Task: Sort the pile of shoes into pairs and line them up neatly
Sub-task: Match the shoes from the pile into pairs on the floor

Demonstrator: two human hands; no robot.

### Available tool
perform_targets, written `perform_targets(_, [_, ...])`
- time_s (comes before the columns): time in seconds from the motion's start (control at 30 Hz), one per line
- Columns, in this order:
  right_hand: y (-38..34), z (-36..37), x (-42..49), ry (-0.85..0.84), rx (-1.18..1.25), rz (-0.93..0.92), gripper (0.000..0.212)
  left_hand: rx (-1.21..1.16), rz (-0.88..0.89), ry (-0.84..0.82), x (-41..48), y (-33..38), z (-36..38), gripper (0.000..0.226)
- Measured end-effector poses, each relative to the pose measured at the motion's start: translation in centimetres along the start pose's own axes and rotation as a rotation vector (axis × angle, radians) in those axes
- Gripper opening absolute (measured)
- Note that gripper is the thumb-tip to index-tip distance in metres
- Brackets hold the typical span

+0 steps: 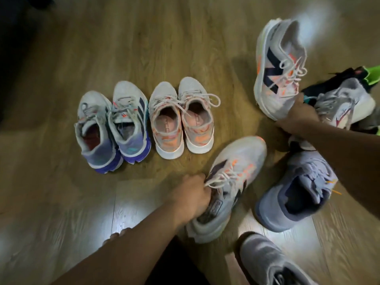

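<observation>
Reaching in lowest and closest with the left hand, curling its fingers into the collar of a white-and-orange shoe and gripping it just below the laces. Resting that shoe on the wooden floor, heel toward the camera, long axis slanting up and to the right.

Gripping, farther off, with the right hand, the heel end of the matching shoe; hiding most of the fingers behind it. Holding it tipped on its side, sole facing left, toe pointing away; blurring too much to tell whether touching the floor or lifted.

Leaving a purple-heeled pair and, just beside it, a peach pair standing in a row at the left, heels toward the camera.

Judging the step as bringing a third pair to that row. Aiming, probably, for the bare floor just right of the peach pair: lying up and to the left of the near shoe, and nearer the left hand than the right. Needing, likely, a swing of both toes leftward to match the row.

Leaving a lavender shoe, a grey shoe and a black-and-green shoe unsorted at the right.
</observation>
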State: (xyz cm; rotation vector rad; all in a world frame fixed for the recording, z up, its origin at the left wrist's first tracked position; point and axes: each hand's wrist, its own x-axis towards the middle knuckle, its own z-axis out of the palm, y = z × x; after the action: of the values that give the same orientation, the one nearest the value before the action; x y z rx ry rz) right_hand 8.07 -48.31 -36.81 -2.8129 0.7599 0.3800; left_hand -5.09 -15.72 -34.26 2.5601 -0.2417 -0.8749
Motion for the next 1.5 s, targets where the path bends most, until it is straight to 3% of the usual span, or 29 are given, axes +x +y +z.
perform_targets(0.17, [-0.6,-0.9,-0.8,-0.029,0.052,0.001,0.065,-0.192,-0.065,0.154,2.5,4.0,-0.4,0.026])
perform_targets(0.27, [-0.2,0.9,-0.7,-0.054,-0.111,-0.051,0.064,-0.208,-0.030,0.225,4.7,6.9,-2.5,0.029])
perform_targets(0.37, [-0.8,1.6,-2.5,-0.060,-0.178,-0.076,0.041,-0.114,0.104,0.274,7.1,8.6,-5.2,0.031])
perform_targets(0.67, [1.3,-0.2,-4.0,-0.208,-0.177,-0.123,0.040,0.078,0.152,0.259,11.2,7.4,-6.9,0.024])
perform_targets(0.87, [8.1,-1.2,-4.8,-0.240,-0.201,-0.005,0.047,0.057,0.010,0.345,11.9,6.1,-8.3,0.030])
perform_targets(0.97, [9.0,-2.0,-3.6,-0.288,-0.188,0.094,0.031,-0.002,-0.007,0.368,12.6,6.2,-7.8,0.028])
perform_targets(1.03, [7.6,-2.8,-2.3,-0.179,-0.133,0.084,0.019,-0.054,-0.046,0.379,13.2,6.5,-7.7,0.029])
perform_targets(1.1, [4.9,-3.5,-1.0,0.016,-0.087,-0.023,0.023,-0.077,-0.068,0.396,13.7,6.5,-7.8,0.027])
perform_targets(1.17, [1.8,-3.8,0.0,0.131,0.014,-0.175,0.046,-0.056,-0.069,0.413,13.9,6.3,-7.8,0.028])
perform_targets(1.23, [-1.2,-3.7,0.6,0.009,-0.011,-0.288,0.076,-0.026,-0.064,0.423,13.9,6.2,-7.6,0.030])
perform_targets(1.3, [-3.6,-2.7,0.6,-0.137,-0.102,-0.295,0.089,-0.055,-0.040,0.421,13.8,6.0,-7.6,0.032])
perform_targets(1.4, [-6.0,-1.2,-0.8,-0.152,-0.125,-0.225,0.087,-0.091,-0.019,0.434,13.9,5.5,-7.7,0.033])
perform_targets(1.5, [-8.2,-0.3,-2.3,-0.144,-0.137,-0.306,0.074,-0.141,-0.010,0.483,13.8,5.2,-7.4,0.031])
